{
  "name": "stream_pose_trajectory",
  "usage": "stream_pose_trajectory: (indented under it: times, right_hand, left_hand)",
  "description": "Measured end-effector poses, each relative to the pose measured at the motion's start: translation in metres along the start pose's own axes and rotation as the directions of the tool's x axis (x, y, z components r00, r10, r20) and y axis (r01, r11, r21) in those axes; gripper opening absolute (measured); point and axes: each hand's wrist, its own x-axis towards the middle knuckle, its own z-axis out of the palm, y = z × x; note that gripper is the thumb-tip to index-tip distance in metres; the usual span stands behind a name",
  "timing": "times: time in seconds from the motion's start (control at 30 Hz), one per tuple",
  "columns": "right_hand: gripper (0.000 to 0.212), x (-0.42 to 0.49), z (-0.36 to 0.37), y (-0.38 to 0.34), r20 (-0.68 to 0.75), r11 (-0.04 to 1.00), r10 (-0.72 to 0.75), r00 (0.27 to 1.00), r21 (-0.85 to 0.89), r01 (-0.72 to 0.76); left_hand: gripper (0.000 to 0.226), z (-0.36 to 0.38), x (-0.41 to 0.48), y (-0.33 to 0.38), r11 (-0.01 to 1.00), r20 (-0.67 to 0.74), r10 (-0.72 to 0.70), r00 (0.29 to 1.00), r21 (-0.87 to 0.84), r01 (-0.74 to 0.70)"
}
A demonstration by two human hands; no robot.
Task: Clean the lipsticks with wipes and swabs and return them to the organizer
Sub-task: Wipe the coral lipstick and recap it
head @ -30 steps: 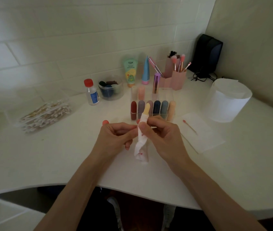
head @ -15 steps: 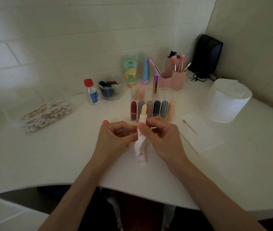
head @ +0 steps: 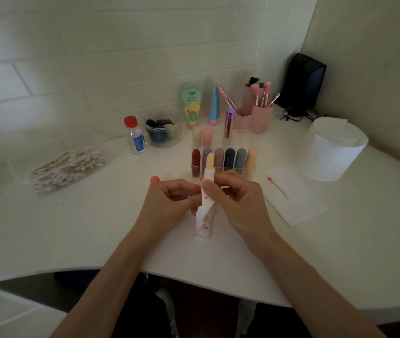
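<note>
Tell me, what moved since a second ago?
The yellow lipstick tipped slightly left, more upright, inside the wipe. The left hand and right hand kept gripping it through the wipe. The organizer and swab pile stayed put.

The left forearm [head: 111, 276] and right forearm [head: 303, 272] are bare, as are the left hand [head: 169, 203] and right hand [head: 240, 203]. The right thumbnail [head: 206, 184] is short and plain. Below the table's [head: 218, 272] near edge show dark leg clothing [head: 130, 312] and pale grey speckled footwear [head: 246, 313], too blurred to tell shoes from socks.
</note>
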Motion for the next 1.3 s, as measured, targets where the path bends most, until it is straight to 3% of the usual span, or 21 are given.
stream_pose_trajectory:
  times: [0.13, 0.4, 0.6, 0.87, 1.1, 1.3]
  right_hand:
    - [0.024, 0.000, -0.003, -0.005, -0.001, 0.998, 0.001, 1.000, 0.070, -0.001]
    - [0.022, 0.000, -0.001, -0.002, 0.005, 0.998, -0.046, 0.999, -0.049, 0.046]
    - [0.026, 0.000, -0.002, -0.003, 0.004, 0.996, -0.003, 1.000, 0.091, 0.003]
    - [0.017, 0.000, -0.002, -0.002, -0.001, 1.000, 0.013, 1.000, -0.002, -0.013]
    - [0.020, 0.000, -0.004, -0.002, 0.046, 0.999, -0.042, 0.998, -0.012, 0.043]
    - [0.031, 0.000, -0.003, -0.003, 0.024, 0.997, -0.060, 0.998, -0.043, 0.061]
  left_hand:
    - [0.022, -0.001, 0.002, 0.006, 0.980, 0.137, -0.086, 0.987, -0.167, 0.108]
    - [0.015, -0.005, 0.004, -0.006, 1.000, -0.021, -0.005, 1.000, -0.025, 0.005]
    - [0.028, -0.001, 0.000, 0.002, 0.980, 0.150, -0.110, 0.983, -0.150, 0.132]
    - [0.011, -0.003, -0.001, -0.003, 1.000, -0.015, -0.015, 1.000, -0.011, 0.015]
    - [0.023, 0.002, -0.002, 0.007, 0.983, 0.132, -0.087, 0.987, -0.147, 0.106]
    - [0.018, -0.004, 0.002, -0.002, 0.995, -0.032, -0.008, 0.999, -0.098, 0.005]
